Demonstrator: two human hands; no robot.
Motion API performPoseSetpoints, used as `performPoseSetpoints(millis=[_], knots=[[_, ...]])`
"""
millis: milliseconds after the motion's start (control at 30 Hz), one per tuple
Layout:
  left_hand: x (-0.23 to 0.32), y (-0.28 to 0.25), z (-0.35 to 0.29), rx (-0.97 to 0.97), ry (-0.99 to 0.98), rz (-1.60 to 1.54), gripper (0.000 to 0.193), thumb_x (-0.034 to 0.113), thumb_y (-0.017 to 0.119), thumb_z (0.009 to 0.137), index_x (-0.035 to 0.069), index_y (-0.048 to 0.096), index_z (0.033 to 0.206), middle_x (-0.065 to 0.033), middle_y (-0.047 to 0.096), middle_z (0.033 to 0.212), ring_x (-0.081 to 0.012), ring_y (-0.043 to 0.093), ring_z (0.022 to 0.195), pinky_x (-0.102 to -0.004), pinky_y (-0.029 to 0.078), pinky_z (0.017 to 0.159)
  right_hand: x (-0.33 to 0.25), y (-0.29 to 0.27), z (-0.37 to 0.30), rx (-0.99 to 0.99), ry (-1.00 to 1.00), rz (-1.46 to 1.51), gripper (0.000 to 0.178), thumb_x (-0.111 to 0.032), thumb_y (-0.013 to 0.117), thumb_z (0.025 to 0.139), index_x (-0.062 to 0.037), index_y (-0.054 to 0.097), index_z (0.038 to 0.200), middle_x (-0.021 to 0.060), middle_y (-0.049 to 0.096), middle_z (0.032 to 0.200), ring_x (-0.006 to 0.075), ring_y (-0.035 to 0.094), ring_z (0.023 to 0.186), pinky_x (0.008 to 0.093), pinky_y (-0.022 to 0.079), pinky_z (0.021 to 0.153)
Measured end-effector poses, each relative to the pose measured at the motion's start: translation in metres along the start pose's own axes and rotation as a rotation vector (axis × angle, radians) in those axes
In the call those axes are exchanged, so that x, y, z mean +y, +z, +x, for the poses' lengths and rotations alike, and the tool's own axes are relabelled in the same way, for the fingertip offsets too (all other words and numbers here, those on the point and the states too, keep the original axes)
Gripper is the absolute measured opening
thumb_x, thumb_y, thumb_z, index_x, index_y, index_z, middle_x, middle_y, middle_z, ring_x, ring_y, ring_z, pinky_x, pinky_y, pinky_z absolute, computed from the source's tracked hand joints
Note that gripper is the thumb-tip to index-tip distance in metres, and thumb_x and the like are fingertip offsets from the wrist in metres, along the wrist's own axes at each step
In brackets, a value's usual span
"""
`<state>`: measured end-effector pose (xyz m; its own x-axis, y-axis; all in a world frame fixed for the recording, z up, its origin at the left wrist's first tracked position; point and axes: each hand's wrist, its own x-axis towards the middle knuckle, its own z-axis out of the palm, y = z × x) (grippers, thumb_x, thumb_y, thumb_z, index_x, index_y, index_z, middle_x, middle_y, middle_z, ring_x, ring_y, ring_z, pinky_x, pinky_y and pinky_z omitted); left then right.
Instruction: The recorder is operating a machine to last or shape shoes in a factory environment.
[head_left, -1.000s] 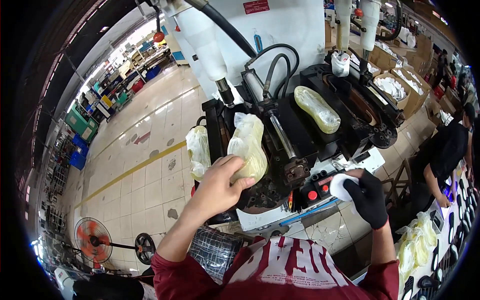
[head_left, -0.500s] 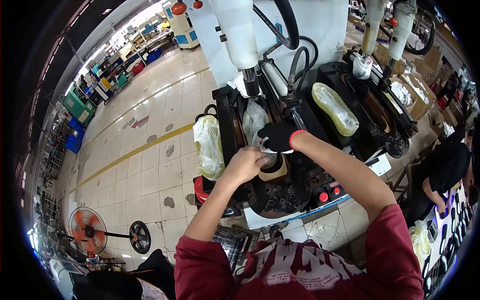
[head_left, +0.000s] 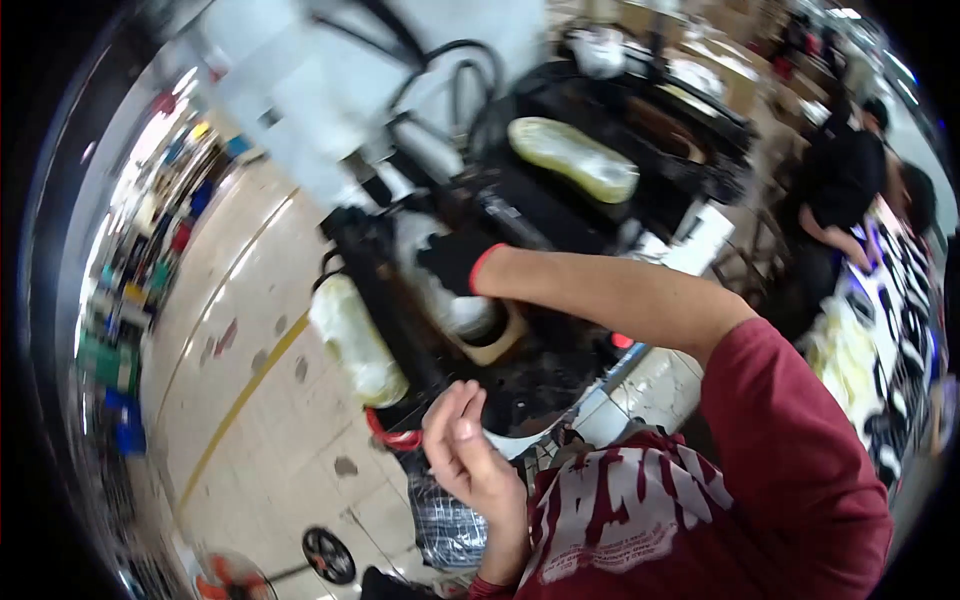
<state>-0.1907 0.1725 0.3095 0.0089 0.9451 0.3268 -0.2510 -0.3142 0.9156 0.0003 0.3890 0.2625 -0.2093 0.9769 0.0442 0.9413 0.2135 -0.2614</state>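
Note:
My right hand [head_left: 460, 262], in a black glove with a red cuff, lies over a plastic-covered, shoe-shaped form [head_left: 418, 240] in the black press machine [head_left: 520, 385]. Its fingers are dark and blurred, so their grip is unclear. Below the form's near end is a tan, rounded cradle [head_left: 497, 345]. My bare left hand [head_left: 470, 455] is raised in front of the press, away from the form, fingers loosely bent with nothing seen in them. A yellowish shoe-shaped piece in clear plastic [head_left: 358, 340] lies along the machine's left side. A similar wrapped piece [head_left: 575, 160] rests on its right.
Black hoses [head_left: 465, 90] run up behind the press. A red button [head_left: 622, 341] sits at its front right. A floor fan [head_left: 235, 578] stands at lower left. At right, a person in black [head_left: 845, 190] works at a table with many dark pieces [head_left: 890, 310].
My left hand has let go of the form and drawn back toward my body. The gloved right hand stays at the form. The whole view has turned and shifted, blurring.

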Motion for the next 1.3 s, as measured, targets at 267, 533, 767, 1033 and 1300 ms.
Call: performPoseSetpoints(millis=[267, 533, 767, 1033, 1300], knots=[[-0.025, 0.091, -0.084, -0.845, -0.055, 0.110, 0.070, 0.047, 0.057, 0.102, -0.005, 0.037, 0.145, -0.0215, 0.049, 0.139, -0.0326, 0.054, 0.125, -0.0429, 0.042, 0.108, -0.057, -0.039, -0.314, 1.101, 0.348, 1.087, 0.022, -0.026, 0.057, 0.103, -0.0043, 0.061, 0.104, 0.0088, 0.063, 0.089, 0.0172, 0.062, 0.086, 0.0339, 0.051, 0.077], [-0.126, 0.226, -0.282, -2.121, -1.032, 0.058, 0.028, 0.005, 0.063, 0.097, 0.000, 0.056, 0.124, -0.0069, 0.068, 0.101, -0.0129, 0.066, 0.082, -0.0276, 0.056, 0.075, -0.091, 0.129, -0.644, 1.421, 1.249, 0.932, 0.029, -0.030, 0.065, 0.098, -0.0057, 0.063, 0.113, 0.0091, 0.069, 0.098, 0.0176, 0.065, 0.092, 0.0335, 0.052, 0.085], [-0.168, 0.276, -0.483, -2.673, -0.380, 0.240, 0.053, 0.025, 0.066, 0.098, 0.008, 0.049, 0.146, -0.0108, 0.067, 0.117, -0.0181, 0.066, 0.099, -0.0345, 0.053, 0.086, -0.179, 0.283, -0.827, 1.129, 2.188, 0.343, 0.036, -0.034, 0.073, 0.085, -0.0096, 0.066, 0.111, 0.0137, 0.070, 0.102, 0.0327, 0.065, 0.101, 0.0438, 0.051, 0.086], [-0.221, 0.311, -0.523, -2.645, -0.667, 0.550, 0.045, 0.028, 0.065, 0.098, 0.006, 0.058, 0.137, -0.0070, 0.067, 0.112, -0.0157, 0.066, 0.096, -0.0296, 0.052, 0.080, -0.184, 0.252, -0.885, 1.125, 2.261, -0.280, 0.077, -0.032, 0.084, 0.076, -0.0071, 0.051, 0.140, 0.0197, 0.051, 0.139, 0.0387, 0.051, 0.124, 0.0492, 0.042, 0.104], [-0.190, 0.338, -0.491, -2.827, -0.371, 0.593, 0.066, 0.039, 0.073, 0.092, 0.006, 0.051, 0.144, -0.0205, 0.060, 0.137, -0.0283, 0.060, 0.124, -0.0381, 0.049, 0.101, -0.111, 0.178, -0.974, 0.814, 1.563, 0.432, 0.059, -0.029, 0.087, 0.074, -0.0082, 0.063, 0.123, 0.0169, 0.069, 0.106, 0.0318, 0.068, 0.100, 0.0401, 0.055, 0.085]])
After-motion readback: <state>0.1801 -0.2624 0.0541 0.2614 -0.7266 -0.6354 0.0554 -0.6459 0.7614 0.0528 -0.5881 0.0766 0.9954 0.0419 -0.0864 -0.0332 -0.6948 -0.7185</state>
